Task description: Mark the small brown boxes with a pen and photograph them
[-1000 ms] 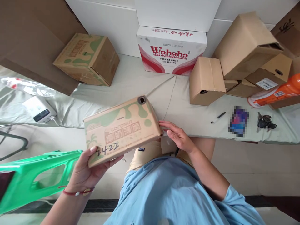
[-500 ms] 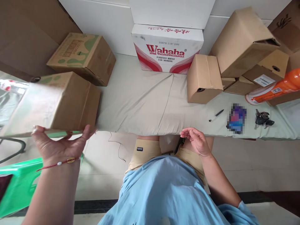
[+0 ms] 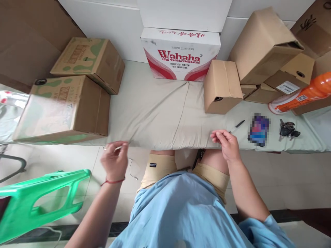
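Head cam: front-left box [image 3: 62, 100] sat on the cloth [image 3: 155, 113], up and left of my left hand [image 3: 115, 160], the nearer one; couldn't call its long axis. Both hands looked empty, fingers loosely curled, right hand [image 3: 226, 144] by the pen [image 3: 240, 124].

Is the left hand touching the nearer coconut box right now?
Apart. The head view shows a strip of pale cloth between the left hand and the nearer coconut box.

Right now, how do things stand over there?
Left hand by edge of table; right hand near pen. Coconut box out of grip, on table's left. Similar carton close behind it.
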Available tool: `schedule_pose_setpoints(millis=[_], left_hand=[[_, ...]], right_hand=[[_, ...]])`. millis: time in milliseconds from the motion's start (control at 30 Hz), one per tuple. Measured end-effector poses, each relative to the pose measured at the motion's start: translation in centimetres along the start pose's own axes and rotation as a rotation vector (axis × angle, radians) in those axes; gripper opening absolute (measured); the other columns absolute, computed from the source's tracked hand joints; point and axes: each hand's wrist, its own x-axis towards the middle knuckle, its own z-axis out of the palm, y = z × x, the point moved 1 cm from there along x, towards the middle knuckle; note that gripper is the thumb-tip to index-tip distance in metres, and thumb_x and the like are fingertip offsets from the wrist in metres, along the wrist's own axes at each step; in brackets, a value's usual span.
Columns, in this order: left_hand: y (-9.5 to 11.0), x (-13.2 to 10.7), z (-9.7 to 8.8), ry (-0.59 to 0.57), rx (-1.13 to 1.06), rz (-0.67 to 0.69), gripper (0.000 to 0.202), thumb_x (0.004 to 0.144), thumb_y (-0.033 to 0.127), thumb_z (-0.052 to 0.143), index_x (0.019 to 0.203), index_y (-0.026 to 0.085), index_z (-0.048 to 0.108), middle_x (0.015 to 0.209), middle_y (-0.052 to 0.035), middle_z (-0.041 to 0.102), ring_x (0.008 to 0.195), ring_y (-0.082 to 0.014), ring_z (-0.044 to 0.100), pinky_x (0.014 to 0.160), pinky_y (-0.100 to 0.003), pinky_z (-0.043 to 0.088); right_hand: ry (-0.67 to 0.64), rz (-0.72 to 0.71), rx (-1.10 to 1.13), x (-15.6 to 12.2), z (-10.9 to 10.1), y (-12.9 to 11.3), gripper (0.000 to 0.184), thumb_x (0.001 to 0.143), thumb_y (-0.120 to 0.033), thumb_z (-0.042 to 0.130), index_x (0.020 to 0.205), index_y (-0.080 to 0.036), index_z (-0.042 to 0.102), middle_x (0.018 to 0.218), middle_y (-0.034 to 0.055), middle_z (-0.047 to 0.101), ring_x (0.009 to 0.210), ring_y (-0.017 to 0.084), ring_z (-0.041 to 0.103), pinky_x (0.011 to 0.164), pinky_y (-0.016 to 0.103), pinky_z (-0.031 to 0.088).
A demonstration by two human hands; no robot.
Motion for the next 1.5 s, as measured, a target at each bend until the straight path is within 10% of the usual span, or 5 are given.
schedule_pose_setpoints(millis=[333, 633, 1000, 1333, 1500], left_hand=[[3.8, 0.5, 11.2, -0.25, 0.319, 0.326, 0.017, 0.094, 0.028, 0.056, 0.088, 0.021, 0.069, 0.101, -0.0145, 0.071, 0.1, -0.0302, 0.068, 0.083, -0.04, 0.051], [2.7, -0.4, 11.0, -0.283, 0.389, 0.354, 0.017, 0.097, 0.026, 0.056, 0.098, 0.02, 0.072, 0.11, -0.0146, 0.071, 0.104, -0.0308, 0.068, 0.08, -0.038, 0.046], [2.6, -0.3, 10.9, -0.245, 0.228, 0.276, 0.014, 0.097, 0.029, 0.057, 0.094, 0.021, 0.068, 0.101, -0.0115, 0.068, 0.093, -0.0262, 0.066, 0.084, -0.037, 0.049], [2.3, 0.2, 7.8, -0.09, -0.052, 0.161, 0.022, 0.098, 0.036, 0.056, 0.105, 0.02, 0.069, 0.114, -0.0105, 0.07, 0.106, -0.0223, 0.069, 0.083, -0.031, 0.058], [5.6, 0.0, 8.0, -0.41, -0.389, 0.086, 0.047, 0.106, 0.056, 0.054, 0.123, 0.018, 0.076, 0.131, -0.0141, 0.076, 0.13, -0.0304, 0.069, 0.11, -0.043, 0.057]], right_hand=[[0.155, -0.578, -0.773, 8.7, -0.1, -6.8, 0.04, 0.103, -0.041, 0.058, 0.134, -0.022, 0.075, 0.089, 0.0047, 0.078, 0.075, 0.019, 0.068, 0.079, 0.034, 0.055], [0.143, -0.485, -1.269, 10.5, 3.1, -5.8, 0.05, 0.103, -0.041, 0.06, 0.143, -0.01, 0.065, 0.08, 0.0114, 0.072, 0.079, 0.028, 0.068, 0.079, 0.039, 0.051], [-0.142, -0.361, -0.058, 2.0, 2.2, -7.3, 0.039, 0.094, -0.06, 0.078, 0.106, -0.027, 0.06, 0.065, -0.009, 0.05, 0.053, 0.011, 0.045, 0.054, 0.025, 0.039], [0.196, 0.007, 0.157, 0.7, -2.0, -0.9, 0.043, 0.072, -0.051, 0.095, 0.102, -0.023, 0.078, 0.078, -0.0009, 0.073, 0.062, 0.01, 0.058, 0.054, 0.021, 0.045], [-0.009, 0.089, 0.161, -3.2, -0.3, -0.7, 0.044, 0.086, -0.064, 0.085, 0.113, -0.03, 0.083, 0.11, 0.0069, 0.082, 0.094, 0.021, 0.074, 0.067, 0.029, 0.064]])
